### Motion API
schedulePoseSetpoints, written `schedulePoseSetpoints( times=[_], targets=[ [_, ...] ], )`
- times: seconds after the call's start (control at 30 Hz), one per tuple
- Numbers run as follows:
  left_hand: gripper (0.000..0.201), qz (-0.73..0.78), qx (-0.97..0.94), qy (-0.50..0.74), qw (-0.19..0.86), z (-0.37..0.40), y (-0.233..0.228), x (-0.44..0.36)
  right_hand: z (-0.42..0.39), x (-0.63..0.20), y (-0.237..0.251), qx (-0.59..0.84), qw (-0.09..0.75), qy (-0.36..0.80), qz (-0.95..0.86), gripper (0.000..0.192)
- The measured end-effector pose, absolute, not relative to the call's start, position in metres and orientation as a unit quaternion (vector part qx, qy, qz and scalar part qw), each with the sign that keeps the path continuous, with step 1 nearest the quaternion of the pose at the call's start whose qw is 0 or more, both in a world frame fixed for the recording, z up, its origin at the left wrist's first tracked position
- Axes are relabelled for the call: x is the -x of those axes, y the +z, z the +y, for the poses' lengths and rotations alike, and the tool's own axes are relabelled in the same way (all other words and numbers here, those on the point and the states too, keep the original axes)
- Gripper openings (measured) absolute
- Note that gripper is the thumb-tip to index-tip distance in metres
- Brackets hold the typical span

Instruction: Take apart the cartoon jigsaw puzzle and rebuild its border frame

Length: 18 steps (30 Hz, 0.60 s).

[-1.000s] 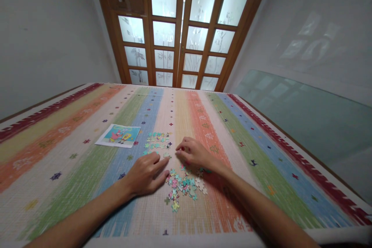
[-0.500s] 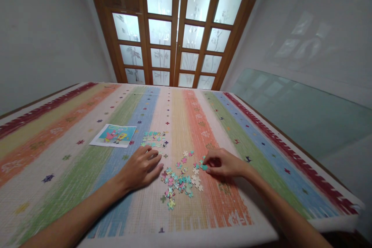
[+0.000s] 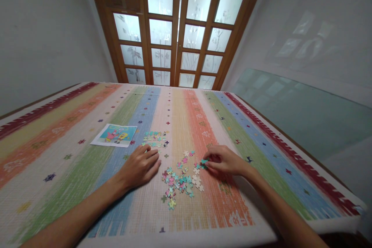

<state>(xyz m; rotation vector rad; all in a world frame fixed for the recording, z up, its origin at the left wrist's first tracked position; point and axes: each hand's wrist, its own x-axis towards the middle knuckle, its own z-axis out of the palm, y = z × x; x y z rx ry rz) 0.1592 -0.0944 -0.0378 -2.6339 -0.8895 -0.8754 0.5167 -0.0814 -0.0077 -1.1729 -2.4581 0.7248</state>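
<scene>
we pinch a teal puzzle piece (image 3: 204,161) in our right hand (image 3: 223,159), thumb and fingertip nearly meeting. left of this grip lies the loose pile (image 3: 184,180); farther left, our left hand (image 3: 140,166), fingers loosely spread, rests on the striped cloth (image 3: 180,118).

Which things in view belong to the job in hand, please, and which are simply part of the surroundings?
Job in hand:
teal puzzle piece, at the right hand
loose puzzle pieces
rows of pieces
printed picture, probably the reference

Surroundings:
striped tablecloth
glass-paned doors
</scene>
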Motion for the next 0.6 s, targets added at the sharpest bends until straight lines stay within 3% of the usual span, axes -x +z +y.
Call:
schedulePoseSetpoints(
  times=[0.2,0.6],
  targets=[
    [0.025,-0.309,0.899,-0.291,0.109,-0.093,-0.039,-0.160,-0.066,-0.485,-0.002,0.440,0.212,0.216,-0.845,0.012],
    [0.026,-0.312,0.896,-0.296,0.112,-0.095,-0.037,-0.160,-0.058,-0.388,-0.013,0.420,0.141,0.157,-0.883,0.016]
  ],
)
